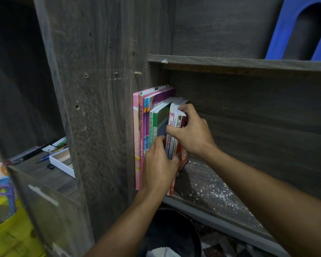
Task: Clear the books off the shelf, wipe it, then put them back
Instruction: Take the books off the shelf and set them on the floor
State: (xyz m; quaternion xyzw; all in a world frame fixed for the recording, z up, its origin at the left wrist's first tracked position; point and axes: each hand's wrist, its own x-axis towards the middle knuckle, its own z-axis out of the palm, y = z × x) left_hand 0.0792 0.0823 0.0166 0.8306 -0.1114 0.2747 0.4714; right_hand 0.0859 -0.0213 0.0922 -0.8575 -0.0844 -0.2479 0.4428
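Right of the books (146,127) the shelf board (211,186) lies open; left of them the side panel (104,117) stands flush; above them, past a gap, runs the upper board (230,63).

- Two bare hands: left hand (158,164), right hand (190,134).
- Roughly ten upright books (146,127), far left of the shelf (211,186); exact count unclear.
- One blue plastic stool (278,34), far right.
- One white tray (60,164), left.
- One black bin (174,232), near.

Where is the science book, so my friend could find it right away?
Look at the grey wooden shelf speckled with white flecks, then the row of upright books at its left end. The tall pink science book is second from the left, the only spine reading SCIENCE.
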